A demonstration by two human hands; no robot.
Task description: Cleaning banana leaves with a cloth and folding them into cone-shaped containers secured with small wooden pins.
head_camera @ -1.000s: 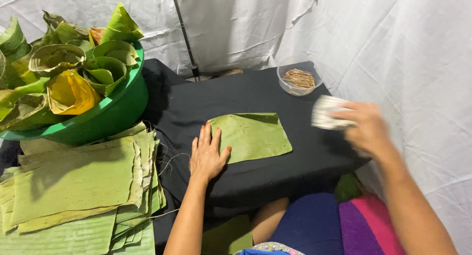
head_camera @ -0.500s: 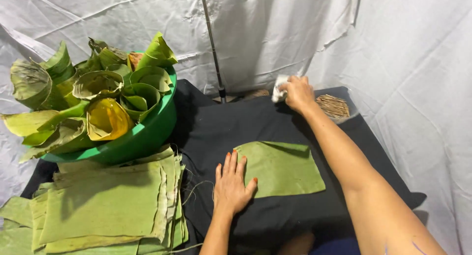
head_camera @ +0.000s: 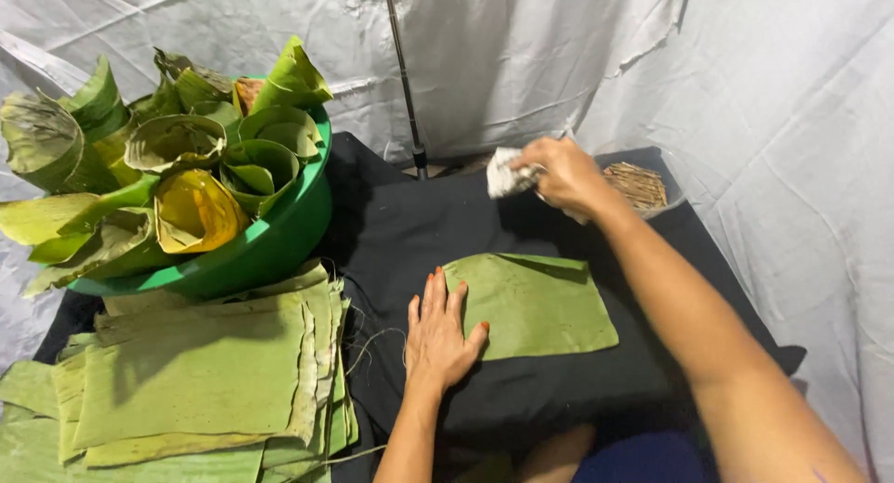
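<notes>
1. The left hand (head_camera: pixel 440 339) lies flat and released on the leaf's (head_camera: pixel 531 303) left edge, pinning it mid-tabletop (head_camera: pixel 419 222).
2. The right hand (head_camera: pixel 562 173) grasps a white cloth (head_camera: pixel 507 175) near the far edge, apparently for wiping.

The background is closed on all sides by a wrinkled white plastic sheet (head_camera: pixel 521 54), which hangs as a wall behind and on the right. The sheet has many creases, and a torn edge shows near the top right. A thin dark metal pole (head_camera: pixel 402 73) stands upright in front of the sheet, with a small joint near its lower end. The low counter (head_camera: pixel 410 222) is covered with a black cloth that falls over its edges. The light is soft and even, and it makes weak shadows on the cloth. No window is seen.
</notes>
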